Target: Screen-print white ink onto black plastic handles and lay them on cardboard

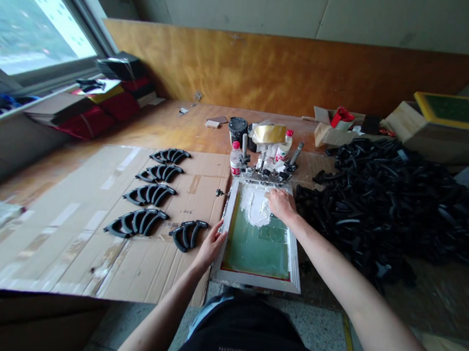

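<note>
On your desk (169,124), a heap of black parts (378,208) crowds the right side, close up against the screen frame (257,283); curved black pieces (149,195) lie in rows on the cardboard (63,232) along the left. A metal clamp (267,174) stands at the frame's far end, bottles (235,162) around it. The frame sits at the desk's near edge, long axis running away from you. Your hands are apart — left hand (212,242) at the left rail, right hand (283,203) curled beside the white paste (253,207). Whether either grips, I cannot tell.
</note>
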Demonstrator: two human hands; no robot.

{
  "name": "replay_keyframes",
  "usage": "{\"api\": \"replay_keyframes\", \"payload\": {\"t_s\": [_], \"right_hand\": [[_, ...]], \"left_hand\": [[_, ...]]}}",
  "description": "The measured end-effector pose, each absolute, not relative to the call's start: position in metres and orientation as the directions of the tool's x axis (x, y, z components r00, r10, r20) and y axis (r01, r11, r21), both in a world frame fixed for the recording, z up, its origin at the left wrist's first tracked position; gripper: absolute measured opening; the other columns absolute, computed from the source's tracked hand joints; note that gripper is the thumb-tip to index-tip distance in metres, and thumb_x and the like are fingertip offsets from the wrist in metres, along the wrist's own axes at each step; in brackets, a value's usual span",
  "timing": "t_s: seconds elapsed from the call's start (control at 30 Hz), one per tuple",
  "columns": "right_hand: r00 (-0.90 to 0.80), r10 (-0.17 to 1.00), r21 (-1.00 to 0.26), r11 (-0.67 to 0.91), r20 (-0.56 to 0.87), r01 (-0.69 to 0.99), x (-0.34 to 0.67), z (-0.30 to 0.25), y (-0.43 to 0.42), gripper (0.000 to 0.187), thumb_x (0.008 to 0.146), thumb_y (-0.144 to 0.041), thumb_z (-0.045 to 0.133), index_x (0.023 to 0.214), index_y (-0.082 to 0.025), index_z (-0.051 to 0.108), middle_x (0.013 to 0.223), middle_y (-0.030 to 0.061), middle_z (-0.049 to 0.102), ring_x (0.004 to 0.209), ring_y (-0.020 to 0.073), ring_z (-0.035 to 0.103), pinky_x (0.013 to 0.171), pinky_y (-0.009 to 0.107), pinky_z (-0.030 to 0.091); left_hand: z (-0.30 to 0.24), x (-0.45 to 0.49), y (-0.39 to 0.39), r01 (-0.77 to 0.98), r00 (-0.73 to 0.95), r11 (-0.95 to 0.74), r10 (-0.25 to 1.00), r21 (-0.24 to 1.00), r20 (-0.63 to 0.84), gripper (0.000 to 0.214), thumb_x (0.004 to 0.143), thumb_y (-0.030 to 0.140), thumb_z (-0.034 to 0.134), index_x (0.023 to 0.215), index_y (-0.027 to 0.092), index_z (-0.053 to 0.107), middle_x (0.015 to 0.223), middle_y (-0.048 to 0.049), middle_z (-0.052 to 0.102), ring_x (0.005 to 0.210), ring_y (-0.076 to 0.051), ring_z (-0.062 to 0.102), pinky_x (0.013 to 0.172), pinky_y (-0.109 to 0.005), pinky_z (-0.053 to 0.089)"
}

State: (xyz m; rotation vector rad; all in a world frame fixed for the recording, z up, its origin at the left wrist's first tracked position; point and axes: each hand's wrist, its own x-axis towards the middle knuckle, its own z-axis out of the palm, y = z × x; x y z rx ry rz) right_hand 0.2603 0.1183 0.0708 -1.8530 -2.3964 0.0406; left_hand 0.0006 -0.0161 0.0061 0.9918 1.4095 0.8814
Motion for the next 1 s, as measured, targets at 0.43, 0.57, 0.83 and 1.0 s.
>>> {"api": "replay_keyframes", "payload": {"t_s": [0.43, 0.57, 0.83, 1.0], "right_hand": [[-0.705, 0.693, -0.234, 0.718, 0.15, 0.656, 0.268, 0.089, 0.079, 0.013, 0.078, -0.008, 0.054, 0.079, -0.019, 0.06, 0.082, 0.0048, 0.061, 0.083, 0.0197, 0.054, 0.072, 0.029, 0.041], [-0.649, 0.719, -0.178, 0.693, 0.248, 0.699, 0.263, 0.073, 0.074, 0.021, 0.079, -0.002, 0.048, 0.086, -0.016, 0.063, 0.09, 0.009, 0.062, 0.095, 0.0226, 0.053, 0.08, 0.032, 0.043], [-0.529, 0.815, -0.315, 0.579, 0.236, 0.752, 0.272, 0.088, 0.103, 0.022, 0.085, -0.025, 0.063, 0.106, -0.023, 0.065, 0.095, 0.0042, 0.068, 0.089, 0.0206, 0.06, 0.078, 0.03, 0.046], [-0.194, 0.947, -0.317, 0.272, 0.258, 0.908, 0.299, 0.116, 0.158, 0.052, 0.084, -0.032, 0.065, 0.135, -0.03, 0.052, 0.101, 0.0042, 0.072, 0.084, 0.0215, 0.066, 0.076, 0.03, 0.049]], "left_hand": [[0.02, 0.005, -0.018, 0.009, -0.011, 0.378, 0.926, 0.926, -0.377, 0.076, 0.078, 0.053, 0.063, 0.142, 0.017, 0.043, 0.089, -0.0052, 0.067, 0.082, -0.019, 0.063, 0.072, -0.028, 0.05], [0.02, 0.003, -0.018, -0.017, -0.01, 0.388, 0.922, 0.922, -0.388, 0.078, 0.075, 0.052, 0.067, 0.141, 0.016, 0.044, 0.086, -0.0052, 0.067, 0.078, -0.019, 0.064, 0.069, -0.028, 0.05], [0.043, 0.002, -0.02, 0.001, -0.022, 0.397, 0.918, 0.918, -0.396, 0.078, 0.075, 0.053, 0.067, 0.14, 0.017, 0.045, 0.084, -0.0049, 0.069, 0.071, -0.017, 0.063, 0.062, -0.025, 0.048], [0.099, 0.001, -0.017, -0.01, -0.037, 0.328, 0.944, 0.945, -0.328, 0.058, 0.079, 0.057, 0.061, 0.126, 0.022, 0.06, 0.089, -0.0024, 0.067, 0.069, -0.014, 0.06, 0.059, -0.022, 0.046]]}}
